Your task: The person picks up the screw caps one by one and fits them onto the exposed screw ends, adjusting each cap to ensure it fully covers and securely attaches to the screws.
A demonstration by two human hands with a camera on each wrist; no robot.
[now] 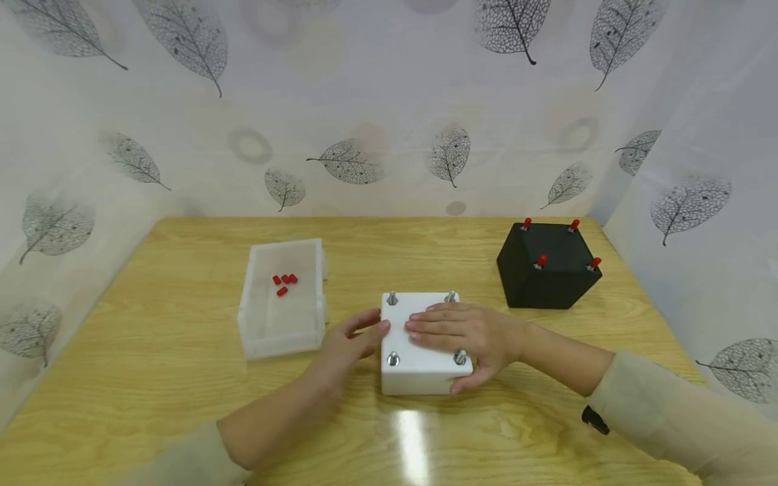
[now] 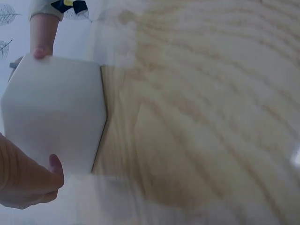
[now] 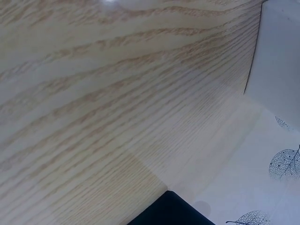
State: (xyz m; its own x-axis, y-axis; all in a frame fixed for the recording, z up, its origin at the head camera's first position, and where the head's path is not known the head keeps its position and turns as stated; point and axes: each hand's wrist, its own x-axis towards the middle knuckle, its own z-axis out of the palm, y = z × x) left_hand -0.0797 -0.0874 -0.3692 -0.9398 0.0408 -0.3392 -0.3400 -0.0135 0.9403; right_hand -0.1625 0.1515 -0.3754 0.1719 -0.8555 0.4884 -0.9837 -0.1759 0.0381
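A white box (image 1: 419, 383) with a metal bolt standing up at each top corner sits on the wooden table in the head view. My right hand (image 1: 468, 331) rests on its top with the fingers straight and side by side, the thumb down by the front right corner. At the box's left side is my left hand (image 1: 352, 341), its fingertips at the left edge; whether they touch cannot be told. The left wrist view shows the left hand (image 2: 28, 180) beside the white box (image 2: 56, 108). In the right wrist view the white box (image 3: 279, 56) shows, but the right hand is hidden.
To the left, a translucent tray (image 1: 282, 347) holds several small red caps (image 1: 282, 291). At the back right stands a black box (image 1: 547, 287) with a red cap (image 1: 541, 260) on each corner bolt. A leaf-patterned curtain (image 1: 389, 101) borders the table (image 1: 152, 324).
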